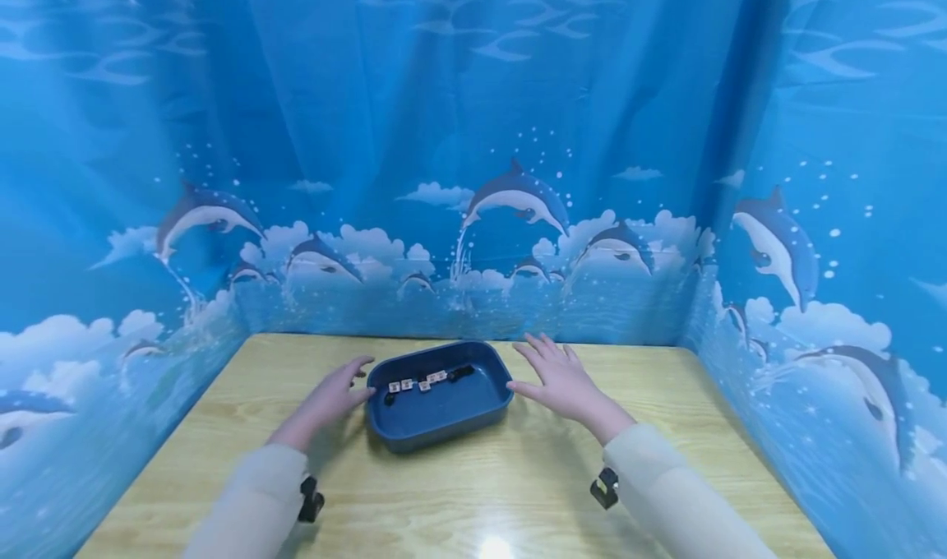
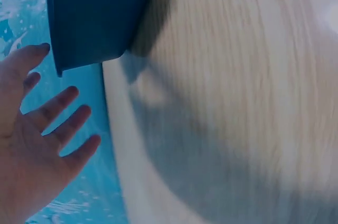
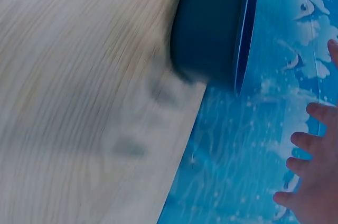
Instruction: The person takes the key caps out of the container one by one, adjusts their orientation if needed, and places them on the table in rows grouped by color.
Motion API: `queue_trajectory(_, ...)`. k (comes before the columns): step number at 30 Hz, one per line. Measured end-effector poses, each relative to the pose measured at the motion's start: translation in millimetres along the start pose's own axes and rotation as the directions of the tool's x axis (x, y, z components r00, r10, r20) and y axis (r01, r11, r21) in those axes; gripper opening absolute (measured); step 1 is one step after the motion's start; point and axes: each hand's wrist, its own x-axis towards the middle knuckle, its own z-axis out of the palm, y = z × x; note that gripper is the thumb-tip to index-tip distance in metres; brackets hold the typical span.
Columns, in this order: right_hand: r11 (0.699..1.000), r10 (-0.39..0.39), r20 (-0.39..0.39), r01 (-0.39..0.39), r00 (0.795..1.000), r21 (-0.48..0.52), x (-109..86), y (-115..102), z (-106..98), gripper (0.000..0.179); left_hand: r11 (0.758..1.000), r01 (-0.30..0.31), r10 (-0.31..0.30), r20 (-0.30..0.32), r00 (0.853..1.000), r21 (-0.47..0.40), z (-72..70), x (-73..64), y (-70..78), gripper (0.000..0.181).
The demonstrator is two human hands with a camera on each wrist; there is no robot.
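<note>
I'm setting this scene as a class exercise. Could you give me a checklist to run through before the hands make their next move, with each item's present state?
1. Bin upright, open side up: ok.
2. White pieces and black pieces inside the bin: ok.
3. Left hand free, at the bin's left end: ok, holding nothing.
4. Right hand free, at the opposite end: ok, holding nothing.
5. Fingers curled round the bin for a firm hold: not ok, neither hand grips it.
6. Left thumb touching the rim: cannot tell, it is too close to judge.
</note>
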Motion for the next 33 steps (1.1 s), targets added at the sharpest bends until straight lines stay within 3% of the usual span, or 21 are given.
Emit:
queue_trajectory(3, 1.000, -0.007, 0.025, 0.007, 1.000, 0.026, 11.4, -9.2, 3.6, 0.078, 0.988, 0.072, -0.072, 0.002, 0.997, -0.137, 7.0, 2.5, -3.8, 0.061)
queue_trajectory(6, 0.999, -0.018, 0.041, 0.016, 0.999, 0.048, 22.0, -18.9, 7.6, 0.078, 0.966, 0.138, -0.142, -0.005, 0.990, -0.219, 12.6, 3.9, -4.7, 0.055)
queue_trajectory(9, 0.998, -0.030, 0.063, 0.026, 0.998, 0.064, 31.4, -27.8, 10.8, 0.078, 0.948, 0.164, -0.175, -0.015, 0.984, -0.271, 16.3, 4.7, -1.7, 0.046)
queue_trajectory(17, 0.984, -0.069, 0.102, 0.052, 0.992, 0.168, 53.1, -42.8, 23.2, 0.071, 0.960, 0.133, -0.134, 0.013, 0.991, -0.248, 23.7, 5.6, 0.1, 0.022)
queue_trajectory(23, 0.981, -0.075, 0.153, 0.045, 0.985, 0.191, 67.3, -50.5, 35.8, 0.073, 0.963, 0.116, -0.109, 0.043, 0.993, -0.245, 29.4, -0.9, -10.7, 0.035)
queue_trajectory(26, 0.974, -0.079, 0.163, 0.041, 0.983, 0.223, 73.0, -53.4, 42.6, 0.070, 0.946, 0.119, -0.099, 0.079, 0.992, -0.302, 31.2, -5.2, -14.7, 0.047)
queue_trajectory(30, 0.934, -0.065, 0.159, 0.003, 0.985, 0.359, 79.6, -55.4, 50.5, 0.058, 0.907, 0.128, -0.081, 0.131, 0.988, -0.400, 32.8, -9.2, -15.5, 0.061)
queue_trajectory(33, 0.885, -0.034, 0.153, -0.041, 0.988, 0.464, 84.6, -54.8, 55.9, 0.050, 0.899, 0.130, -0.074, 0.147, 0.986, -0.418, 35.0, -11.2, -16.1, 0.067)
